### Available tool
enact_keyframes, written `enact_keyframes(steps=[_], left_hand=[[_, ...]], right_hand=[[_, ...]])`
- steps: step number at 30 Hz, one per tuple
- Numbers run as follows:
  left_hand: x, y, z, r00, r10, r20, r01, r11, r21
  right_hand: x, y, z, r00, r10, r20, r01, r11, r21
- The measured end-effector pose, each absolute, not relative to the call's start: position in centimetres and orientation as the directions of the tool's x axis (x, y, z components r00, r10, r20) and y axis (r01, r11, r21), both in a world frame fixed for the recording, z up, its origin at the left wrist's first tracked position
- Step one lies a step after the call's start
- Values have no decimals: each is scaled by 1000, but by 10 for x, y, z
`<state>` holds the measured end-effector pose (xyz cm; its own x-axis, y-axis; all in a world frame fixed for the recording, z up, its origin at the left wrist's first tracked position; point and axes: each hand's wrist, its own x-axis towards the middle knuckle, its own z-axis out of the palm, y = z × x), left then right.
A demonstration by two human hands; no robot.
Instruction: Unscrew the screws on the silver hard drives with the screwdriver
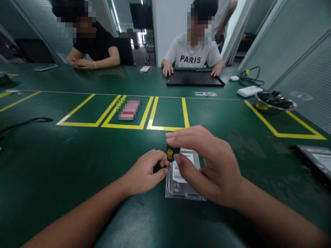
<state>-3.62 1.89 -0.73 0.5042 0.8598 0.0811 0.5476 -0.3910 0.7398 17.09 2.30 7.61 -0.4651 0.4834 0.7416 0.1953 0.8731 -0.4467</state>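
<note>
A silver hard drive (pixel 176 187) with a white label lies flat on the green table in front of me. My right hand (pixel 214 165) is over it, thumb and fingers closed on the black and yellow handle of a short screwdriver (pixel 170 153). The screwdriver stands nearly upright near the drive's left edge; its tip is hard to make out. My left hand (pixel 147 172) is at that same edge, fingers curled and thumb against the drive, close beside the screwdriver's lower end. My right hand hides part of the drive's right side.
Yellow tape marks boxes on the table (pixel 77 189); a pink item (pixel 130 110) lies in one. At right are a metal bowl (pixel 271 107) of dark parts, a white device (pixel 249 91) and another drive-like unit (pixel 315 162). Across, a person's hands touch a black panel (pixel 195 78).
</note>
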Motion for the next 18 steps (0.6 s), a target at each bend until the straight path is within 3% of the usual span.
enact_keyframes(steps=[18], left_hand=[[-36,19,-6,493,865,88,563,-395,726]], right_hand=[[173,24,78,-458,519,722,255,854,-453]])
